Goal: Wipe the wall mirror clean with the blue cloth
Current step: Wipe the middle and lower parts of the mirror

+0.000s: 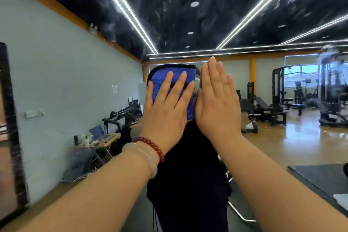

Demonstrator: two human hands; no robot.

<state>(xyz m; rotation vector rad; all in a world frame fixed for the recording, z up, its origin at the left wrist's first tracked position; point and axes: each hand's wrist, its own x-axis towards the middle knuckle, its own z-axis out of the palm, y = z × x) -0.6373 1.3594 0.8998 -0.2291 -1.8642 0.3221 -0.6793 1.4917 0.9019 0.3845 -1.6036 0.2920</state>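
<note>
pressing cloth [161, 77] flat on mirror [188, 24] with left hand [165, 107], fingers straight, spread, gripping nothing. cloth mid-glass, below streaky upper area. right hand [218, 103] flat on bare glass just beside cloth, fingers together. risks: bare palm leaves fresh prints; unpinched cloth slips down; upper streaks missed.
</note>
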